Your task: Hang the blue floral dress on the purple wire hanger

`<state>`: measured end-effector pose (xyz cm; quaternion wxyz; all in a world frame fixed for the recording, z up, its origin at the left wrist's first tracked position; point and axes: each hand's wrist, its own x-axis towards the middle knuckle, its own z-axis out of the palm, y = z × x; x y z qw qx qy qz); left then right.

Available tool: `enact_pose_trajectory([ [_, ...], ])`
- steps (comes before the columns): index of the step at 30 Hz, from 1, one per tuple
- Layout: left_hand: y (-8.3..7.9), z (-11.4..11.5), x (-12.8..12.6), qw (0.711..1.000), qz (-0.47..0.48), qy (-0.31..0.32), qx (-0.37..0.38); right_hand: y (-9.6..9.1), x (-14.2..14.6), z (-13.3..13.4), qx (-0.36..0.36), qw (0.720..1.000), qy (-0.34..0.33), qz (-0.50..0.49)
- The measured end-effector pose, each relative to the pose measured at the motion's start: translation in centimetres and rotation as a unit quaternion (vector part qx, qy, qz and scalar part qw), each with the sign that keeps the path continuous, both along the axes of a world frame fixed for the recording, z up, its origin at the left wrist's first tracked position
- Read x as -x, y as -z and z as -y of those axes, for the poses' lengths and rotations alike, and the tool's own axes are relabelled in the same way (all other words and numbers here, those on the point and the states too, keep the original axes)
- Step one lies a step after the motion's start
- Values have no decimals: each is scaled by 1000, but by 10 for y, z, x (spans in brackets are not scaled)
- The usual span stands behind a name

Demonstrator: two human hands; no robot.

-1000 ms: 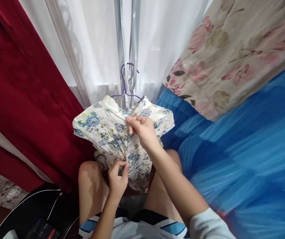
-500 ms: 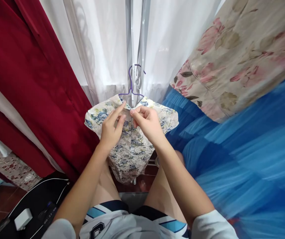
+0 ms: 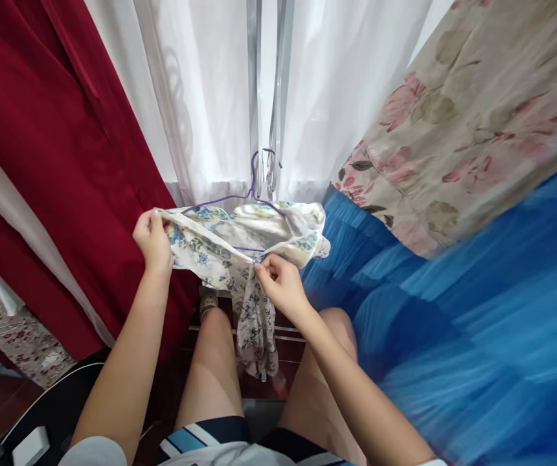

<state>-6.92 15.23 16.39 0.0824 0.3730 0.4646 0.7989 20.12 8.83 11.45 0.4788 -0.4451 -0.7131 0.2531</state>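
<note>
A white dress with blue and yellow flowers (image 3: 201,254) hangs in front of me on a purple wire hanger (image 3: 253,175). My left hand (image 3: 155,243) is closed on the dress's left shoulder edge and pulls it out to the side. Its neckline stands wide apart, and the hanger's lower bar shows inside the opening. At the middle of the neckline, my right hand (image 3: 279,281) pinches the front edge of the fabric. The lower part of the dress drops in narrow folds between my knees.
Red curtains (image 3: 65,162) hang at the left, white sheer cloth (image 3: 210,97) behind the hanger. Blue tulle (image 3: 453,323) and beige floral fabric (image 3: 434,142) fill the right side. A black round-edged surface carrying a white box (image 3: 30,446) is at lower left.
My left hand has moved left from the neckline to the shoulder edge and taken hold there. The neckline has been spread open, and the dress's body has gathered into folds.
</note>
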Motion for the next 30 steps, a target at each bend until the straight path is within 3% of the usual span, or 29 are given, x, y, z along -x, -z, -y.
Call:
enact_pose_trajectory([
  [3,43,-13,4,986,87,75,123,9,-6,12,24,999,-19,-17],
  [6,76,-4,-19,962,38,179,201,20,-17,14,61,998,-6,-12],
  [8,85,10,-40,933,-9,263,247,30,-29,11,86,996,8,26],
  [11,77,35,-72,866,-89,399,290,42,-46,9,109,990,13,84],
  [13,63,52,-93,806,-174,497,270,46,-53,10,116,988,14,103],
  [15,48,69,-114,762,-250,555,219,48,-55,13,127,988,-8,92],
  [17,35,84,-131,751,-303,558,182,49,-53,17,157,983,-85,31],
  [20,26,97,-145,748,-373,527,154,52,-46,25,236,946,-186,-122],
  [23,34,96,-144,782,-373,479,140,52,-45,33,334,892,-186,-241],
  [24,40,93,-141,781,-359,488,151,50,-48,34,365,874,-188,-260],
  [25,48,91,-136,765,-340,519,174,47,-52,36,394,857,-197,-269],
  [29,82,90,-118,606,-240,703,285,18,-88,33,481,807,-261,-223],
  [30,88,92,-114,585,-224,721,297,7,-100,31,484,807,-268,-205],
])
